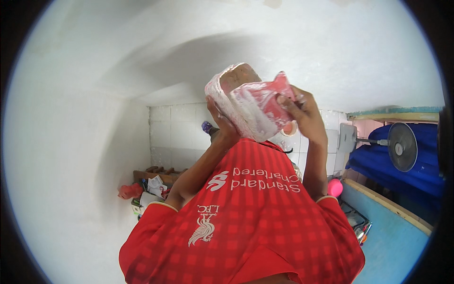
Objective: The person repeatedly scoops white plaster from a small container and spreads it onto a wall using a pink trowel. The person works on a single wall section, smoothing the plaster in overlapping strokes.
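Left hand [223, 122], fingers half-curled, holds white-smeared rounded open-topped container [234, 113] by its left side; right hand [306, 111], fingers pinched tight, grips white-smeared flat red sheet [266, 99] at container's right.

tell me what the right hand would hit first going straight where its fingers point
Beyond the pink piece it grips, the right hand would probably meet the white-smeared container first, though depth leaves unclear whether piece and container touch.

The white-smeared, rounded tub [242, 113] is open toward its far rim; a flat, red, white-coated piece [266, 100] obstructs its right side. Open air extends left to the smooth white wall [61, 128]. Past the right edge of the white-tiled floor [183, 124], a grey, round-headed fan [402, 146] bars the way.
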`<state>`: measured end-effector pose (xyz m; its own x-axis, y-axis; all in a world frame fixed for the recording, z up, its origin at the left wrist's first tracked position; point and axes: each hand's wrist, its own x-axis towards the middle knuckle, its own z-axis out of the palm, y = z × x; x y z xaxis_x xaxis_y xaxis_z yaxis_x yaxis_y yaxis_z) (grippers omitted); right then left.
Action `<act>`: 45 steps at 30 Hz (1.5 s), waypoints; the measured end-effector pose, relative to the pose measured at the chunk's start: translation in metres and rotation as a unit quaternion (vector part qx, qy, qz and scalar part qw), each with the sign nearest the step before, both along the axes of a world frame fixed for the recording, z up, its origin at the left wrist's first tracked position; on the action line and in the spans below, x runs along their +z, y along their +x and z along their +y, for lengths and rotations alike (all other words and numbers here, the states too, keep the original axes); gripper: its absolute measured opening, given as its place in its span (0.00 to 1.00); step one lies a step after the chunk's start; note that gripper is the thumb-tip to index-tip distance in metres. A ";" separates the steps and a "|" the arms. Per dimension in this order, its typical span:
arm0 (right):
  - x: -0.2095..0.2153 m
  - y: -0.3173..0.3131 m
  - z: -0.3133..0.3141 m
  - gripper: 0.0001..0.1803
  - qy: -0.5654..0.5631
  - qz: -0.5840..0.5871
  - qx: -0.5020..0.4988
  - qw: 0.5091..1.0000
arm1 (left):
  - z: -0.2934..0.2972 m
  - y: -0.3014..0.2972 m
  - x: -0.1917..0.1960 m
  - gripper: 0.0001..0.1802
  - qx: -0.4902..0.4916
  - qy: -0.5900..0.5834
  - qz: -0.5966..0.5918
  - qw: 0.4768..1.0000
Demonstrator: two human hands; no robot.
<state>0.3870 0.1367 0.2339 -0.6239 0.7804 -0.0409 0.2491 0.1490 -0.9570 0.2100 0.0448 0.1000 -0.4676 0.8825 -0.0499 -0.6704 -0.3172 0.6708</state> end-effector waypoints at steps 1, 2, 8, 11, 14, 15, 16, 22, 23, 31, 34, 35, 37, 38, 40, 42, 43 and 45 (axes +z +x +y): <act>0.000 0.004 0.001 0.16 -0.050 0.033 -0.026 0.998 | -0.001 -0.001 -0.003 0.42 -0.004 0.062 0.000 0.998; 0.000 0.008 0.004 0.17 -0.096 0.068 -0.053 0.992 | 0.000 -0.003 -0.006 0.41 -0.005 0.056 -0.020 0.998; -0.044 0.014 0.009 0.17 -0.202 0.229 -0.120 0.945 | -0.004 -0.004 0.002 0.33 0.032 0.039 -0.088 0.995; -0.070 0.008 0.001 0.23 -0.222 0.235 -0.143 0.936 | -0.006 -0.008 0.024 0.40 0.044 0.002 -0.118 0.992; -0.093 0.007 -0.001 0.23 -0.288 0.309 -0.160 0.892 | -0.014 -0.019 0.012 0.42 0.040 -0.043 0.016 0.998; -0.102 0.009 0.000 0.22 -0.308 0.330 -0.164 0.877 | -0.016 -0.022 0.006 0.41 0.035 -0.055 0.083 0.994; -0.116 0.012 0.003 0.22 -0.329 0.351 -0.168 0.861 | -0.018 -0.023 0.002 0.39 0.003 -0.010 -0.052 0.999; -0.105 0.025 0.002 0.15 -0.340 0.376 -0.119 0.854 | -0.031 -0.012 -0.005 0.38 -0.038 0.018 -0.168 0.985; -0.100 0.022 -0.002 0.15 -0.342 0.379 -0.137 0.849 | -0.033 -0.011 -0.005 0.38 -0.040 0.018 -0.161 0.986; -0.089 -0.005 0.013 0.17 -0.347 0.402 -0.244 0.811 | -0.010 -0.022 -0.006 0.38 -0.077 0.025 -0.122 0.989; -0.121 0.003 0.023 0.13 -0.314 0.410 -0.203 0.832 | -0.009 -0.028 -0.012 0.38 -0.089 0.027 -0.112 0.989; -0.119 0.001 0.022 0.12 -0.294 0.415 -0.211 0.835 | -0.008 -0.032 -0.016 0.38 -0.095 0.027 -0.109 0.989; -0.115 -0.006 0.022 0.11 -0.234 0.413 -0.242 0.846 | -0.006 -0.043 -0.023 0.38 -0.102 0.028 -0.102 0.989; -0.107 -0.008 0.026 0.11 -0.192 0.407 -0.264 0.853 | -0.005 -0.046 -0.022 0.38 -0.105 0.029 -0.099 0.989; -0.104 -0.009 0.035 0.11 -0.069 0.399 -0.304 0.862 | -0.004 -0.053 -0.026 0.38 -0.113 0.027 -0.095 0.989; -0.082 -0.011 0.039 0.13 0.085 0.314 -0.356 0.876 | -0.003 -0.061 -0.028 0.38 -0.118 0.028 -0.091 0.988; -0.074 -0.012 0.042 0.15 0.160 0.266 -0.378 0.872 | -0.003 -0.064 -0.028 0.38 -0.120 0.028 -0.088 0.988; -0.080 -0.008 0.059 0.15 0.323 0.222 -0.406 0.826 | -0.002 -0.070 -0.027 0.39 -0.131 0.031 -0.081 0.988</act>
